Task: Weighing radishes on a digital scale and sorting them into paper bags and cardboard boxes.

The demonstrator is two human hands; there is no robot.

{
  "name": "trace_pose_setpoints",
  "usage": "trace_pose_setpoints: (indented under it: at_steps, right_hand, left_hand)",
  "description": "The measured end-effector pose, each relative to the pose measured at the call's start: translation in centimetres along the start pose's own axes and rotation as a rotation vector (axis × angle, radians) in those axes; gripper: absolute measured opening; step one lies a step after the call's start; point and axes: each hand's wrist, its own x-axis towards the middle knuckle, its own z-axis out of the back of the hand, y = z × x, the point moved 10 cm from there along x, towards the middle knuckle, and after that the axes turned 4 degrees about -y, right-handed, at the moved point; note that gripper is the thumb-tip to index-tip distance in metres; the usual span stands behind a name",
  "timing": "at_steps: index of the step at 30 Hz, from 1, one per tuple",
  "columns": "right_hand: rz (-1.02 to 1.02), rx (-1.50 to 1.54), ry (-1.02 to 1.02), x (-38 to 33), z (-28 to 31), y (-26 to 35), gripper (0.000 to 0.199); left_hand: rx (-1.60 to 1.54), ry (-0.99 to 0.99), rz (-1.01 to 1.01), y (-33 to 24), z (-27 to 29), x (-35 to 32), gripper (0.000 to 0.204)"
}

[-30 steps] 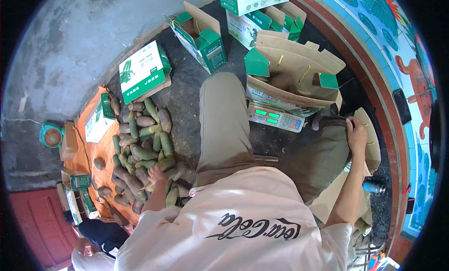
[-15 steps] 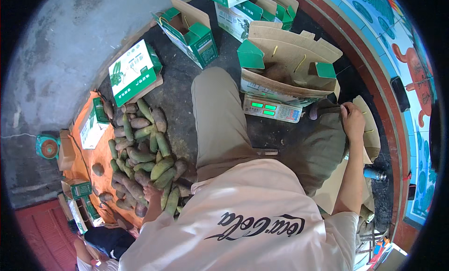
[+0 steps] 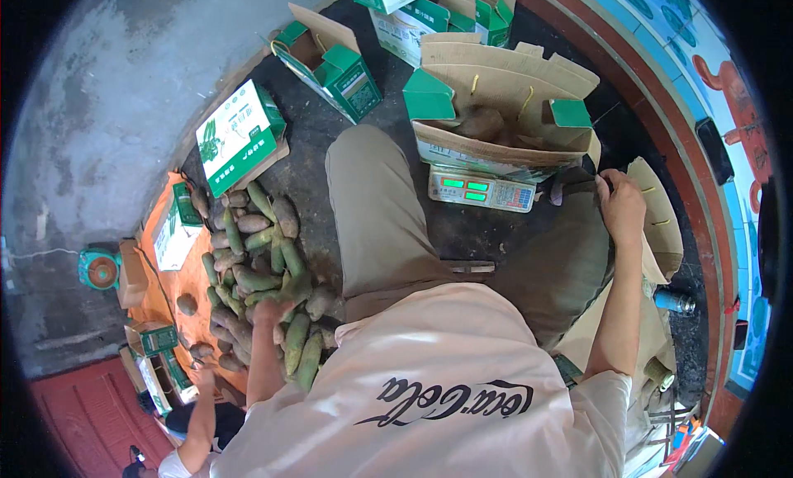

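My left hand is down on the pile of long green and brown radishes. Its fingers are blurred over a green radish, and whether they grip it does not show. My right hand rests at my right knee with its fingers curled; anything inside them is hidden. Just beyond that knee, an open carton with brown roots inside stands at a digital scale with lit green displays. The carton's underside is hidden, so I cannot tell whether it rests on the scale.
A white-and-green carton lies beyond the pile, and an open one stands farther right. More cartons are at the back. At lower left, another person's arm reaches toward the orange sheet. A blue bottle lies at right.
My left hand has moved forward over the pile. The other person's arm has come up toward the radishes at the sheet's near edge. My right hand stays at the knee.
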Motion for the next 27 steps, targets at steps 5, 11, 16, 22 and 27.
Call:
trace_pose_setpoints:
  at_steps: [5, 11, 16, 22, 27]
  right_hand:
    - [0.032, -0.021, -0.02, -0.3, 0.0, -0.2, 0.018]
    - [0.03, 0.031, -0.087, -0.5, 0.5, -0.3, 0.017]
    - [0.004, 0.041, -0.121, -1.0, 0.9, -0.9, 0.017]
    - [-0.018, 0.089, -0.131, -1.2, 1.4, -1.2, 0.015]
    - [-0.014, 0.105, -0.137, -1.2, 1.6, -1.1, 0.015]
  left_hand:
    - [-0.489, -0.569, -0.21, -7.4, 16.7, -2.1, 0.056]
    - [-0.653, -0.756, -0.633, -23.5, 33.2, -12.6, 0.046]
    - [-0.45, -0.622, -0.958, -37.6, 36.0, -15.9, 0.044]
    - [-0.318, -0.497, -1.124, -49.7, 33.3, -18.3, 0.046]
    - [-0.626, -0.683, -1.272, -49.0, 33.9, -18.7, 0.041]
